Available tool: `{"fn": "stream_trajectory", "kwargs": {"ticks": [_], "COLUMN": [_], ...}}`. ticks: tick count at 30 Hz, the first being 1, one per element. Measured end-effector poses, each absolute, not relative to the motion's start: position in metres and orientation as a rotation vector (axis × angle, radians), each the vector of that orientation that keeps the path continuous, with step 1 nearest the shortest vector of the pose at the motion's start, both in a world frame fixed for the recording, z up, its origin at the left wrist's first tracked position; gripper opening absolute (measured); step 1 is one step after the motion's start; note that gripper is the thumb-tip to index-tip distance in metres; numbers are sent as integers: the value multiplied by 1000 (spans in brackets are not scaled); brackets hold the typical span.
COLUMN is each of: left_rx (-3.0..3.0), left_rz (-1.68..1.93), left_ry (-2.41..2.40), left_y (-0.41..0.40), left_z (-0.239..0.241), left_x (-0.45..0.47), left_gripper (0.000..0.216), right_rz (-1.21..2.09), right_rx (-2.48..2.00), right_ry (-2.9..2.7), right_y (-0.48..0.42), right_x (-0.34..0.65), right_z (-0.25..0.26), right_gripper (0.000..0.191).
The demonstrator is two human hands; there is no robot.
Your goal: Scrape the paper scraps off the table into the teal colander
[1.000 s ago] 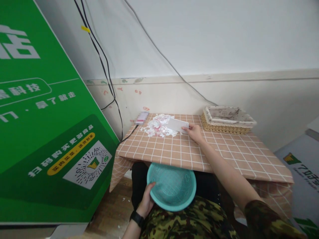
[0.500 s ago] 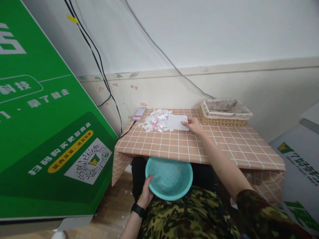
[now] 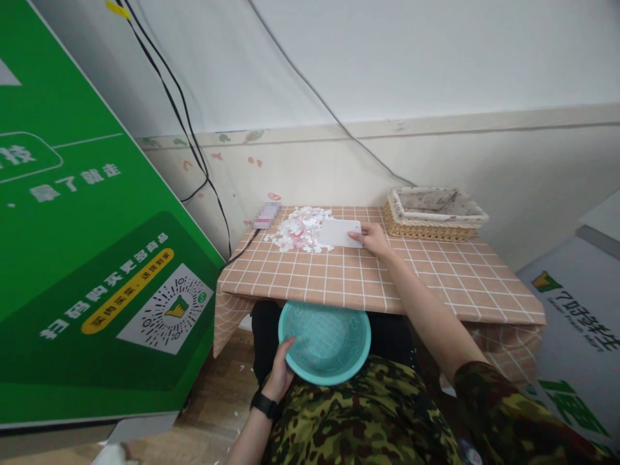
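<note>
My right hand reaches across the table and grips a flat white card by its right edge. The card lies against a heap of small white and pink paper scraps at the far left of the tabletop. My left hand holds the rim of a teal mesh basket just below the table's near edge, above my lap. A black watch sits on that wrist.
The low table wears a pink checked cloth. A wicker basket with cloth lining stands at the back right. A large green sign leans at the left. Black cables hang down the wall. A few scraps lie on the wooden floor.
The view has shifted slightly. My right hand and the card have stayed against the scrap heap, and my left hand still holds the teal basket under the table edge.
</note>
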State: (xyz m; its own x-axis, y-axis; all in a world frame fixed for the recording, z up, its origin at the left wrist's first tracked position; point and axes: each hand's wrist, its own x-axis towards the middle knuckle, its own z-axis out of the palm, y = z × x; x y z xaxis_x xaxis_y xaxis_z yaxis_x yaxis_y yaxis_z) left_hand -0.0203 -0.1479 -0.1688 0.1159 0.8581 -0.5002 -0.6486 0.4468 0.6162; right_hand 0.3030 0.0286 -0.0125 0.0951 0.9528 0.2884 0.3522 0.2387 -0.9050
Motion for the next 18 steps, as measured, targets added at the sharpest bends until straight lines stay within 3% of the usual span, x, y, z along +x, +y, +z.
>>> {"fn": "stream_trajectory", "kwargs": {"ticks": [18], "left_rx": [375], "left_rz": [1121], "left_ry": [982], "left_y": [-164], "left_z": [-175], "left_x": [-24], "left_gripper": [36], "right_rz": [713], "right_rx": [-1296], "right_ry": [-1429], "right_y": [33], "right_x": [305], "right_z": [-20], "right_gripper": [46]}}
